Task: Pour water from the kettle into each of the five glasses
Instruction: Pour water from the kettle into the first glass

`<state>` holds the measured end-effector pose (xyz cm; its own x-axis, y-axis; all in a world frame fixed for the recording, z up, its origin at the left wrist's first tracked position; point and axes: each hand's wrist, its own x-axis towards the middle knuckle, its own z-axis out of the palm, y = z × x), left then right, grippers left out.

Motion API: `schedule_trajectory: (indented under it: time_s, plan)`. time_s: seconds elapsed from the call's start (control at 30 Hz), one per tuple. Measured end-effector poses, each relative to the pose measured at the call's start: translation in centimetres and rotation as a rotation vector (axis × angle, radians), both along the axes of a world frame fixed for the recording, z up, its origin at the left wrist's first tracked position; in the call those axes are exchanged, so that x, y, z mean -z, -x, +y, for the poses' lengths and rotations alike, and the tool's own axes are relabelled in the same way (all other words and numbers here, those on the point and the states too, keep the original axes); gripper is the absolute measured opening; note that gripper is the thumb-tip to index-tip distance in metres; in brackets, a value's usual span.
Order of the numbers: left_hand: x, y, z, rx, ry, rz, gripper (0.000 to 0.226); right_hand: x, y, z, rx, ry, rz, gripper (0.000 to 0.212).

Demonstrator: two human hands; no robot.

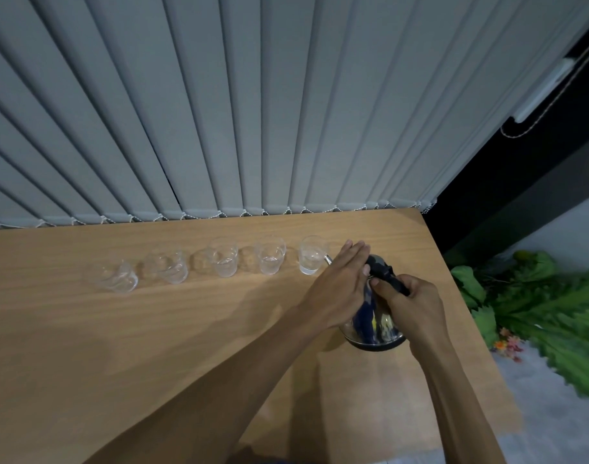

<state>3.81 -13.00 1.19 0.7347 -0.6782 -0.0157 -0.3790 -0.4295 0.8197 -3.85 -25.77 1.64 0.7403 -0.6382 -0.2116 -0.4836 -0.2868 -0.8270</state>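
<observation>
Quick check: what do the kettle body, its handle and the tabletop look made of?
Kettle body: polished metal, likely steel; it mirrors surroundings. Handle: matte black, probably plastic. Table: light wood-grain surface with fine streaks, possibly laminate.

5 clear glasses stand upright in a row along the far part of the wooden surface (85,329). The rightmost glass (311,255) holds a shallow layer of water. The next glass (270,259) and the middle glass (225,261) show water lines too. The 2 leftmost glasses (168,267) (117,277) are blurred, contents unclear. The shiny kettle (375,324), black-handled, tilts with its spout (327,259) at the rightmost glass.
</observation>
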Motion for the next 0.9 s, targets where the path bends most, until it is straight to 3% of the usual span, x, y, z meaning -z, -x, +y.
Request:
schedule_trajectory:
  time_s: [0.9]
  plan:
    - [0.9,-0.2,-0.1,0.047,-0.067,-0.053,0.050,1.6,0.4,0.2,0.026,-0.084,-0.044,0.021]
